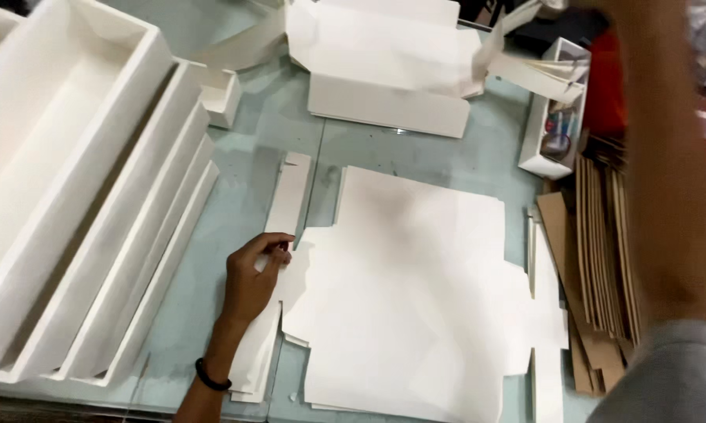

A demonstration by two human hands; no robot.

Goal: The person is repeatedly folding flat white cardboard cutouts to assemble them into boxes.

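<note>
1. Head view, taking the stack of white die-cut sheets (pixel 416 298) as my landmark: it lies flat on the glass-topped table (pixel 251 141), and my left hand (pixel 253 276) sits at its left edge.

2. My left hand is pinched, thumb and fingertips closed on the corner of a side flap where the top sheet juts out leftward. Beneath and just left of that flap lies a narrow white strip (pixel 289 196), running up and down along the stack's left side.

3. My right arm (pixel 666 172) rises across the right side of the stack and beyond it; the hand itself is blurred at the top edge, so I cannot tell whether it is clenched or slack.

4. How the sheet will handle, as I judge it: light, thin card, stiff enough to hold its shape yet ready to bend or crease if lifted by one corner. The surface looks smooth, so sheets may slide on each other and two may come up together. A pinch at a flap separates one; a second hold on the opposite edge would keep it flat.

5. Left of the stack stand nested white trays (pixel 94 219). Beyond it lies a half-folded white box (pixel 384 70). To its right, brown cardboard pieces (pixel 604 251) stand on edge.
</note>
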